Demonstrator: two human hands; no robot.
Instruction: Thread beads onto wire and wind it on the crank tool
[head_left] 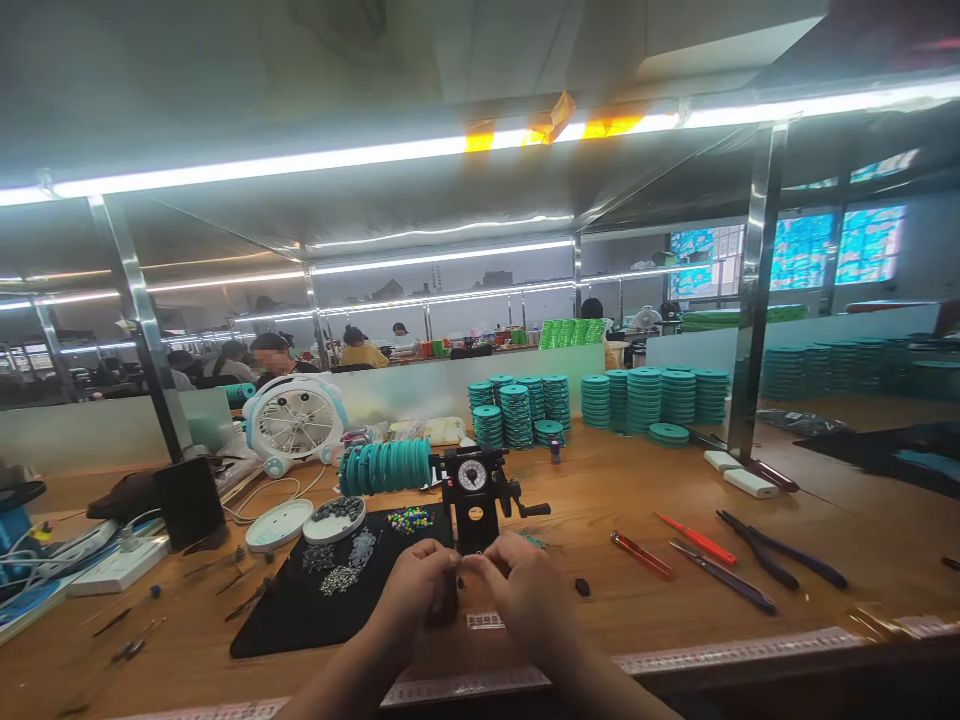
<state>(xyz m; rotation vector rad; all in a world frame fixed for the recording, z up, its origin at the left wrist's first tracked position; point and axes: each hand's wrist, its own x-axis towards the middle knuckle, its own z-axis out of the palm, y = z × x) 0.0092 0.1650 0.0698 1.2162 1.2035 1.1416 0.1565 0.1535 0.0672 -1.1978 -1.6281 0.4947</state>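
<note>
My left hand (417, 585) and my right hand (523, 590) meet in front of a black hand-cranked winding machine (474, 500) with a round dial. Both have thumb and fingers pinched together, fingertips almost touching. Whatever lies between them is too small to make out. Teal spools (386, 466) sit in a row on the machine's shaft, to the left of the dial. Beside my left hand, a black mat (292, 620) carries a white dish (352, 530) of dark small parts, piles of tiny metal and clear pieces (340, 580), and coloured beads (410, 519).
Stacked teal spools (515, 415) stand behind the machine, with more stacks (645, 400) to their right. Pliers (780, 550), tweezers (724, 577) and a red tool (697, 538) lie at right. A white fan (295, 425) stands back left. Other people sit farther off.
</note>
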